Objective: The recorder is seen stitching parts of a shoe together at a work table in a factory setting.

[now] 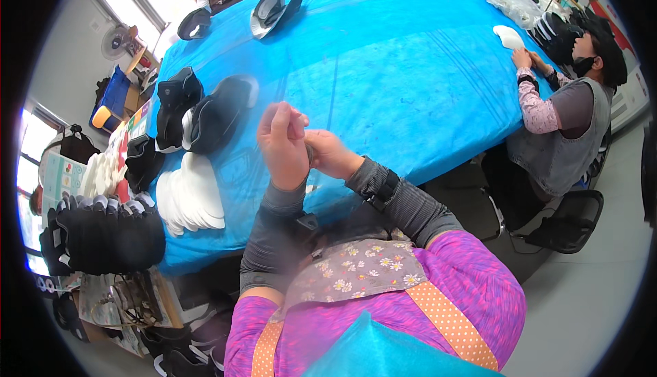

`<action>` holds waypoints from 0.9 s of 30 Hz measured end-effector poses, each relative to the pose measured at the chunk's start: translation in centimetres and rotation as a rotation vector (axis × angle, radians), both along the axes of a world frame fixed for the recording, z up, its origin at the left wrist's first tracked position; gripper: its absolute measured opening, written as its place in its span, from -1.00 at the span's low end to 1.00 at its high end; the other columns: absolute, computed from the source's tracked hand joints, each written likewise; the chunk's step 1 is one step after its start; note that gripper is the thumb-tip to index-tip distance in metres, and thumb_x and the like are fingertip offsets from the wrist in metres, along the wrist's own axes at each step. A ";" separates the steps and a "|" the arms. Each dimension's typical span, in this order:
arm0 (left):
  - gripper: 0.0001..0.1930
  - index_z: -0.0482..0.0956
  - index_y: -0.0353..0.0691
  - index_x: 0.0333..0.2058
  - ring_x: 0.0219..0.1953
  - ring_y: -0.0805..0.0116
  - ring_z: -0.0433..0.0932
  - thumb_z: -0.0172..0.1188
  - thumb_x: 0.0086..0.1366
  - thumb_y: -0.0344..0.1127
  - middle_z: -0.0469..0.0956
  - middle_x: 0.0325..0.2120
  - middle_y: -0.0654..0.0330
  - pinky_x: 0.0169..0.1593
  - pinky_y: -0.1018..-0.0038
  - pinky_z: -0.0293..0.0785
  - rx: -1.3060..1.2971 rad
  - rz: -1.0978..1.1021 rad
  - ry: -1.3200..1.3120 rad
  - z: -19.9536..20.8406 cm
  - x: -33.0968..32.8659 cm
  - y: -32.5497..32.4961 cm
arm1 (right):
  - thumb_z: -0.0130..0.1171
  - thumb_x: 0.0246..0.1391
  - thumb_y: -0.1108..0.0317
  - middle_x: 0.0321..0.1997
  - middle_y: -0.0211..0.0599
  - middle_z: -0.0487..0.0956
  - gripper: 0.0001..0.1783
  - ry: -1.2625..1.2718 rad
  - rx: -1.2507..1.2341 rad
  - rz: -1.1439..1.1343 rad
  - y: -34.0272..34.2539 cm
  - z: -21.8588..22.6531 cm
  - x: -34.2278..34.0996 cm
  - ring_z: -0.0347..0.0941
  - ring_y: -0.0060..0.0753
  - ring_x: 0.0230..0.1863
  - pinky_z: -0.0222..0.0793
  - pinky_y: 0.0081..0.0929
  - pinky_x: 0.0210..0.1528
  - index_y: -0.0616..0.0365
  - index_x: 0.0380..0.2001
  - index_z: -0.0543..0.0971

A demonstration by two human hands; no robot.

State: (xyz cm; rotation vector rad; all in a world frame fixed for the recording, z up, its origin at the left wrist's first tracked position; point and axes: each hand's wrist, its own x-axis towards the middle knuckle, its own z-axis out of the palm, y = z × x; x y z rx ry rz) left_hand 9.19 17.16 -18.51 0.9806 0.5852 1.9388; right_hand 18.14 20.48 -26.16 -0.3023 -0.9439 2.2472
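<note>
Both my hands meet above the near edge of a table covered in blue sheeting (390, 69). My left hand (284, 147) is raised with its fingers bent inward; whether anything lies in them is hidden. Reaching across from the right, my right hand (332, 154) is closed against the heel of the left palm. A small dark grey bit shows between the two hands, too small to name. Left of them lie a black curved padded piece (220, 118) with a pale edge, and a fanned stack of white sole-shaped pieces (190, 195).
More black padded pieces (179, 96) stand at the left, near a row of black ones (109, 236). A black and white piece (277, 8) lies at the far side. A seated co-worker (564, 103) handles a white piece (508, 36) at right, beside a black chair (564, 223).
</note>
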 end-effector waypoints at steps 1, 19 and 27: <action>-0.81 0.51 -0.24 -0.46 -0.55 0.58 0.26 0.08 0.36 -0.34 0.36 -0.61 0.34 -0.28 0.50 0.35 -0.001 -0.003 0.001 0.2 0.0 -0.1 | -0.06 0.36 0.10 -0.49 -0.54 0.43 -0.68 0.004 -0.020 0.030 0.3 -0.3 -0.1 0.29 -0.64 -0.51 0.18 -0.63 -0.49 0.06 -0.36 0.50; -0.77 0.54 -0.31 -0.47 -0.60 0.67 0.30 0.14 0.38 -0.32 0.40 -0.66 0.38 -0.48 0.69 0.18 0.023 0.841 0.560 -2.1 -6.1 5.4 | 0.27 0.09 -0.03 -0.29 -0.33 0.56 -0.42 -0.515 0.733 0.001 -5.8 0.0 -0.6 0.45 -0.51 -0.24 0.40 -0.43 -0.21 0.29 -0.08 0.48; -0.75 0.53 -0.29 -0.48 -0.59 0.64 0.31 0.12 0.39 -0.31 0.40 -0.65 0.38 -0.46 0.66 0.20 -0.041 0.713 0.580 -2.8 -5.9 4.4 | 0.33 0.08 0.05 -0.31 -0.29 0.64 -0.49 -0.515 0.761 0.142 -4.9 -1.3 -0.2 0.53 -0.54 -0.37 0.45 -0.49 -0.25 0.24 -0.08 0.52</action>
